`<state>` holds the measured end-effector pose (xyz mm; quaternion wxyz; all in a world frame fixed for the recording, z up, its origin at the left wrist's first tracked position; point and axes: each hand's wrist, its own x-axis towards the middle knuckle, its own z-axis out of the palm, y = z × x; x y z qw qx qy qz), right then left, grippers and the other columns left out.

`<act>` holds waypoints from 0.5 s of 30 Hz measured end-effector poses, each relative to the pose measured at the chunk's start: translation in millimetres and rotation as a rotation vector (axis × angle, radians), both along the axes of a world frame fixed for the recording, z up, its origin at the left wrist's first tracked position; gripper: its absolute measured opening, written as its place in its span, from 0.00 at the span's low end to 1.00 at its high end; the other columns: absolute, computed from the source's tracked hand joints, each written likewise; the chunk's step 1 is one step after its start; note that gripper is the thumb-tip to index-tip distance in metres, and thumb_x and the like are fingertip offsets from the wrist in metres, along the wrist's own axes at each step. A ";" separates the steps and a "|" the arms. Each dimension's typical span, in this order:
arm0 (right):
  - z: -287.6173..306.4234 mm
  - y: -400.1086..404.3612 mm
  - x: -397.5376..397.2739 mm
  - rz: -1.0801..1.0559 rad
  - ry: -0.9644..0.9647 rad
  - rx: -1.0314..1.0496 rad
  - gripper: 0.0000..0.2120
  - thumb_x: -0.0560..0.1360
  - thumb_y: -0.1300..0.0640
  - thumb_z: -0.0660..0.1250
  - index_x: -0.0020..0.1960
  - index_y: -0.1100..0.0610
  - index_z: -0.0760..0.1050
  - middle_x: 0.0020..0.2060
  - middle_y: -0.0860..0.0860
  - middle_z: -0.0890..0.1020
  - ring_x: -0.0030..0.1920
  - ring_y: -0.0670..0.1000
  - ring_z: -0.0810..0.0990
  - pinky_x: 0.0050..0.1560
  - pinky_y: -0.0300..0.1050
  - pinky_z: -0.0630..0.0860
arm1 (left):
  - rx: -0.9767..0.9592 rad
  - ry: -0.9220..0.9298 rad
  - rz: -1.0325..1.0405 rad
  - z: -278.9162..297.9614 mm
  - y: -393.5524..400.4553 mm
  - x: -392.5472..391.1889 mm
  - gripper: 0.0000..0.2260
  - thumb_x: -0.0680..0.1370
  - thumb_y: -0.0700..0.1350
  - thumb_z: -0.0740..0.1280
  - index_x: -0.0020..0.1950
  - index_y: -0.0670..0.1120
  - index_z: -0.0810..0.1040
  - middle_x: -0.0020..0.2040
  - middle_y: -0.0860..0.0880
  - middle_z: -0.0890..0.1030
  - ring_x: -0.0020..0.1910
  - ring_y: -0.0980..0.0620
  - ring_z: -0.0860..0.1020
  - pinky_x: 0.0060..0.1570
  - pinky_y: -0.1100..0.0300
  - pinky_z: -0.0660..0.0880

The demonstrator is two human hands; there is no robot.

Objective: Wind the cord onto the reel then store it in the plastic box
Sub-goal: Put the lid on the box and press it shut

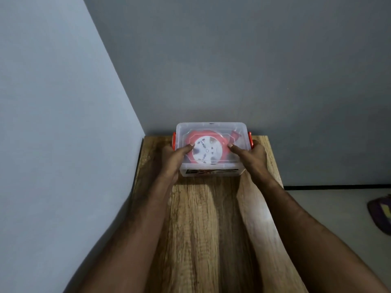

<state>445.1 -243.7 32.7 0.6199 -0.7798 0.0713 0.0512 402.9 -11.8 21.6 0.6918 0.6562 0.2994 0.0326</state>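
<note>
A clear plastic box (211,129) with its lid on stands at the far end of the wooden table, near the wall. Through the lid I see the orange reel (206,150) with a white round face lying flat inside, and an orange plug in the box's back right corner. Orange latches sit on the box's left (174,141) and right (250,138) ends. My left hand (176,159) holds the box's left end, thumb on the lid. My right hand (252,155) holds the right end the same way, fingers wrapped round by the latch.
The wooden table (203,218) runs from me toward a grey wall, with a pale wall close along its left edge. To the right lies the floor, with a purple object (380,212) on it at the frame's edge.
</note>
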 end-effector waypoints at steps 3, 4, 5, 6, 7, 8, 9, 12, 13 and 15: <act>6.0 0.5 -5.3 0.000 -0.192 -0.564 0.43 0.74 0.35 0.68 0.77 0.60 0.58 0.72 0.60 0.68 0.72 0.61 0.67 0.70 0.61 0.69 | 0.699 0.067 -0.027 2.4 -3.6 -7.0 0.32 0.74 0.64 0.74 0.71 0.49 0.71 0.66 0.46 0.81 0.58 0.49 0.84 0.52 0.56 0.84; 9.4 3.0 -9.6 0.019 -0.339 -0.746 0.41 0.77 0.35 0.63 0.78 0.61 0.55 0.75 0.62 0.64 0.75 0.63 0.62 0.74 0.61 0.64 | 1.002 0.029 -0.030 3.5 -5.9 -8.0 0.36 0.75 0.64 0.74 0.75 0.48 0.66 0.71 0.45 0.76 0.65 0.45 0.80 0.59 0.53 0.81; 13.7 7.6 -13.6 0.073 -0.480 -0.861 0.38 0.80 0.37 0.58 0.79 0.60 0.55 0.76 0.63 0.62 0.76 0.63 0.59 0.75 0.61 0.61 | 1.218 -0.059 -0.050 6.9 -10.1 -7.9 0.38 0.76 0.61 0.73 0.78 0.47 0.63 0.75 0.43 0.73 0.70 0.43 0.76 0.63 0.52 0.77; 17.8 13.2 -17.4 0.156 -0.578 -0.931 0.34 0.82 0.39 0.55 0.79 0.60 0.55 0.77 0.63 0.61 0.77 0.63 0.58 0.76 0.61 0.59 | 1.354 -0.151 -0.101 11.7 -17.2 -7.6 0.37 0.77 0.59 0.71 0.80 0.46 0.61 0.77 0.42 0.71 0.73 0.42 0.74 0.67 0.51 0.74; 19.3 18.9 -20.7 0.255 -0.620 -0.980 0.32 0.83 0.42 0.53 0.79 0.59 0.56 0.77 0.64 0.60 0.78 0.63 0.56 0.77 0.62 0.57 | 1.445 -0.207 -0.192 14.9 -25.4 -6.9 0.35 0.80 0.58 0.68 0.81 0.44 0.60 0.79 0.42 0.69 0.76 0.41 0.71 0.72 0.49 0.70; 19.7 23.4 -23.7 0.356 -0.607 -1.011 0.31 0.83 0.43 0.50 0.80 0.59 0.56 0.78 0.64 0.58 0.79 0.63 0.53 0.78 0.62 0.54 | 1.500 -0.220 -0.300 15.8 -33.5 -6.2 0.33 0.82 0.57 0.64 0.82 0.42 0.59 0.81 0.40 0.67 0.79 0.41 0.68 0.77 0.48 0.62; 19.3 26.4 -26.1 0.444 -0.570 -1.029 0.32 0.83 0.42 0.45 0.80 0.60 0.55 0.79 0.65 0.55 0.80 0.63 0.51 0.79 0.62 0.51 | 1.533 -0.203 -0.397 14.8 -39.7 -6.1 0.32 0.84 0.56 0.60 0.83 0.41 0.58 0.82 0.39 0.64 0.81 0.40 0.63 0.79 0.49 0.53; 16.2 26.1 -28.1 0.565 -0.488 -1.107 0.36 0.81 0.41 0.35 0.81 0.60 0.54 0.80 0.64 0.53 0.80 0.64 0.47 0.78 0.64 0.50 | 1.533 -0.076 -0.556 5.5 -44.4 -7.5 0.32 0.87 0.55 0.54 0.85 0.39 0.51 0.85 0.38 0.55 0.84 0.41 0.54 0.77 0.52 0.38; 14.9 25.7 -27.4 0.566 -0.480 -1.126 0.35 0.81 0.42 0.36 0.81 0.59 0.54 0.80 0.64 0.53 0.80 0.63 0.48 0.78 0.64 0.50 | 1.501 -0.040 -0.570 3.5 -43.2 -7.3 0.32 0.87 0.56 0.53 0.85 0.39 0.50 0.85 0.39 0.54 0.85 0.41 0.54 0.78 0.52 0.39; 11.7 26.6 -23.0 0.550 -0.475 -1.148 0.32 0.83 0.43 0.39 0.81 0.58 0.55 0.80 0.63 0.54 0.80 0.62 0.49 0.78 0.63 0.50 | 1.474 -0.004 -0.569 2.9 -41.7 -6.1 0.32 0.87 0.57 0.52 0.85 0.40 0.52 0.85 0.39 0.56 0.84 0.41 0.56 0.81 0.51 0.44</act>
